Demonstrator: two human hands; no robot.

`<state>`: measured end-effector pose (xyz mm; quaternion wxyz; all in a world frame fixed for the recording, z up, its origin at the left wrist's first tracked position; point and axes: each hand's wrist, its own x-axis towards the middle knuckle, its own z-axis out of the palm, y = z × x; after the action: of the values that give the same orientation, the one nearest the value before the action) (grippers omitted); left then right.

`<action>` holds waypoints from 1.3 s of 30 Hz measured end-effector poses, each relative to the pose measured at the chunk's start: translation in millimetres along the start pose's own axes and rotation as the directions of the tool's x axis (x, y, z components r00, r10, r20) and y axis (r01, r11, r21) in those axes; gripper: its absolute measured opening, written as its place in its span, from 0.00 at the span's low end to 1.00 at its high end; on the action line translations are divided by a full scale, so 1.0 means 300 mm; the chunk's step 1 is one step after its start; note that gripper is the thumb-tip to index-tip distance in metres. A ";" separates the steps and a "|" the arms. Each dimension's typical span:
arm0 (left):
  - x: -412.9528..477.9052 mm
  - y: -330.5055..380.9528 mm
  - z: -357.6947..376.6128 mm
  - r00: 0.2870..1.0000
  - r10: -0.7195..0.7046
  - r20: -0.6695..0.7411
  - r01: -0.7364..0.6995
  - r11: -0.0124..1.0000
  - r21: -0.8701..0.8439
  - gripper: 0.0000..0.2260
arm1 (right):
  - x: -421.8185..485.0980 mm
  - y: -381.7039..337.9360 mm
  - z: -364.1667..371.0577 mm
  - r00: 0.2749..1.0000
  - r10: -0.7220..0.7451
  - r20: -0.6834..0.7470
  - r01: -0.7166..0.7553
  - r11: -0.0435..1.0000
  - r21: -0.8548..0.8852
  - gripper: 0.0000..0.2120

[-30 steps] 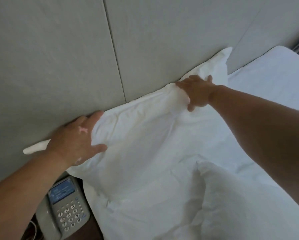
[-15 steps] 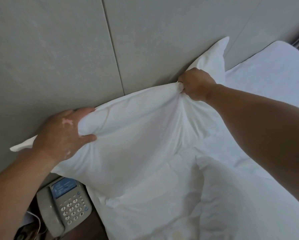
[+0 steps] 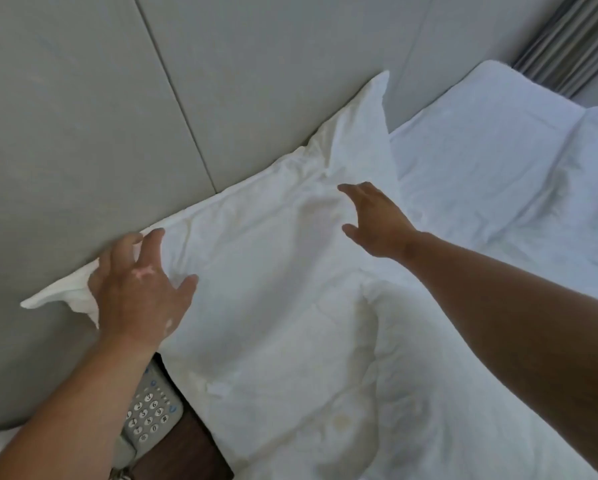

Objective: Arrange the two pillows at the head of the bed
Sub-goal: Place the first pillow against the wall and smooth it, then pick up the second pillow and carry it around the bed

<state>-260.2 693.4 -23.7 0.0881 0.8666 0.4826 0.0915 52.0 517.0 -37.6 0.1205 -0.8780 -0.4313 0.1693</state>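
A white pillow (image 3: 256, 237) lies against the grey padded headboard (image 3: 117, 116) at the head of the bed, its left corner sticking out past the mattress. My left hand (image 3: 138, 289) hovers over that left end with fingers spread, holding nothing. My right hand (image 3: 373, 216) is open just above the pillow's right part, fingers apart. A second white pillow (image 3: 412, 393) lies lower down, nearer to me, partly under my right forearm. The white bed sheet (image 3: 498, 168) stretches to the right.
A grey desk phone (image 3: 148, 417) sits on a dark wooden nightstand (image 3: 193, 448) at the bed's left side, below my left arm. Grey curtains (image 3: 567, 39) hang at the upper right.
Both hands gripped the pillow's top edge and lifted it half a second ago. Now they have let go, and the pillow has settled back against the headboard.
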 end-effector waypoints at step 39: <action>-0.483 1.300 0.830 0.362 0.695 0.622 -0.709 0.639 -0.300 0.43 | -1.410 0.585 0.648 0.090 0.949 0.302 -0.348 -0.254 0.903 0.66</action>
<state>45.5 351.5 -181.2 0.2051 0.9551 -0.0019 -0.2136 -141.6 87.1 -196.3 0.5361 -0.7196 0.4235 0.1240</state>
